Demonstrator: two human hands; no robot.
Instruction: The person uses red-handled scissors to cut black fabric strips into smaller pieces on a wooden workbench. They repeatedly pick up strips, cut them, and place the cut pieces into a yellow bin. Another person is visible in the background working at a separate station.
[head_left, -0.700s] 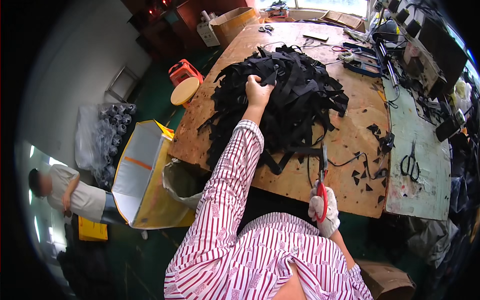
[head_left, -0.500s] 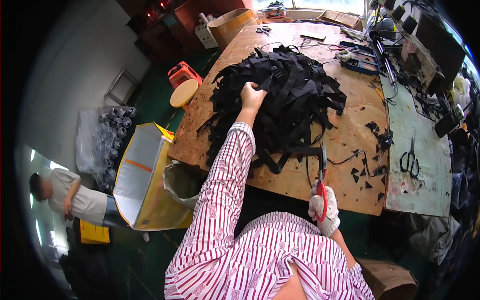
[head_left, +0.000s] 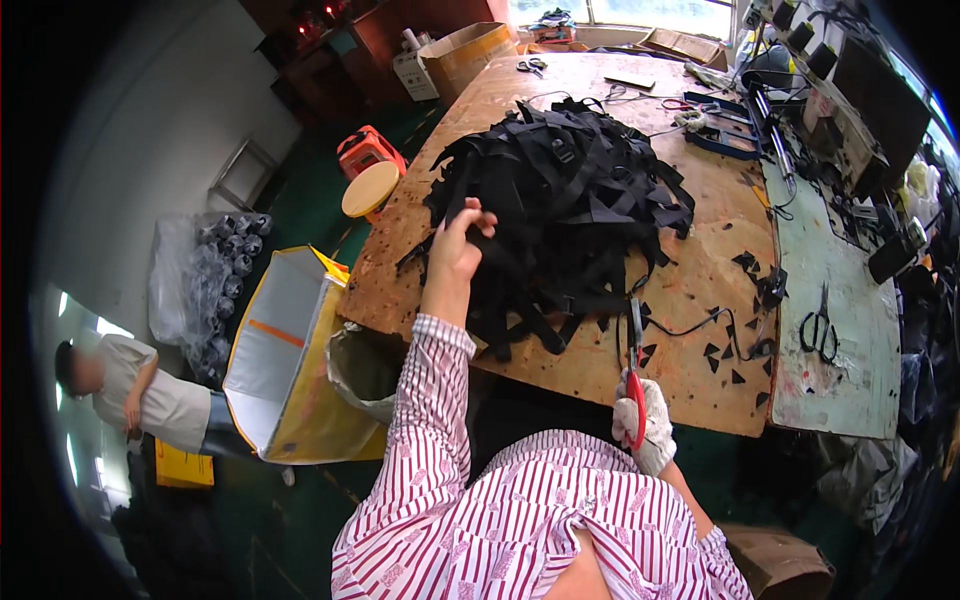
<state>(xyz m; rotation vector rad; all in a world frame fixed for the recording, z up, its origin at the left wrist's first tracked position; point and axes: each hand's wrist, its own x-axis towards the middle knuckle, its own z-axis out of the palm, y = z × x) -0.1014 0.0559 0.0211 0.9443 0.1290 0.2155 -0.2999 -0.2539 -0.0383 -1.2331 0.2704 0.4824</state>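
A large heap of black webbing straps [head_left: 560,190], some with black plastic buckles, covers the middle of the wooden table [head_left: 400,270]. My bare left hand [head_left: 456,250] is over the near left side of this heap, its fingers curled; against the black straps I cannot make out what they hold. My right hand [head_left: 650,428], in a white knitted glove, grips red-handled scissors [head_left: 635,385] at the table's near edge. Their blades point away from me, beside the ends of loose straps. Small black triangular offcuts [head_left: 712,352] lie scattered to the right of the blades.
Black-handled scissors [head_left: 820,330] lie on a pale green board at right. A blue tray [head_left: 722,135] and cords stand farther back. Left of the table are a yellow-edged bin [head_left: 300,370], a round stool [head_left: 370,188] and another person [head_left: 150,390]. A cardboard box [head_left: 470,52] stands behind.
My left hand has drawn back toward me and to the left from the middle of the heap. The straps near the blades have shifted and blurred; my right hand has barely moved.
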